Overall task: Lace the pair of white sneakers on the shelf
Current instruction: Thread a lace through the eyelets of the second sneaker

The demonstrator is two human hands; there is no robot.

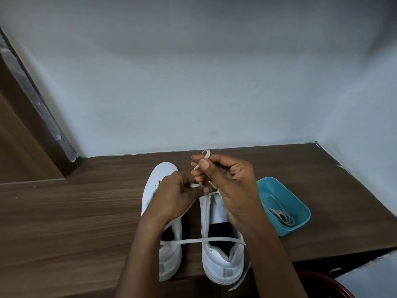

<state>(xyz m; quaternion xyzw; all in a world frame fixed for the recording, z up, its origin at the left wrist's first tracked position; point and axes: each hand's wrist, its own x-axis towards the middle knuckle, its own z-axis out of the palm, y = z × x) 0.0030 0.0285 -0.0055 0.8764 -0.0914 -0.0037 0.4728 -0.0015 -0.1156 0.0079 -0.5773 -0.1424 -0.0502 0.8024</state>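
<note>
**Threading lace thru R sneaker, early stage**

Lace is held over the front of the right sneaker. Its slack crosses both shoe openings & the tip hangs off the shelf front edge. Left sneaker sits just beside it, no lacing visible. Right hand: fingers clamped on a looped bit of lace. Left hand: fingers pinch it lower, nr the eyelets. Next prob needs an end aimed at an eyelet w/o twisting. Spare lace waits in the teal tub.

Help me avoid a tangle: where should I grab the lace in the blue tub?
Pinch the spare lace by its straight end lying clear of the coil, reaching down from above: the tub walls block the sides.
</note>
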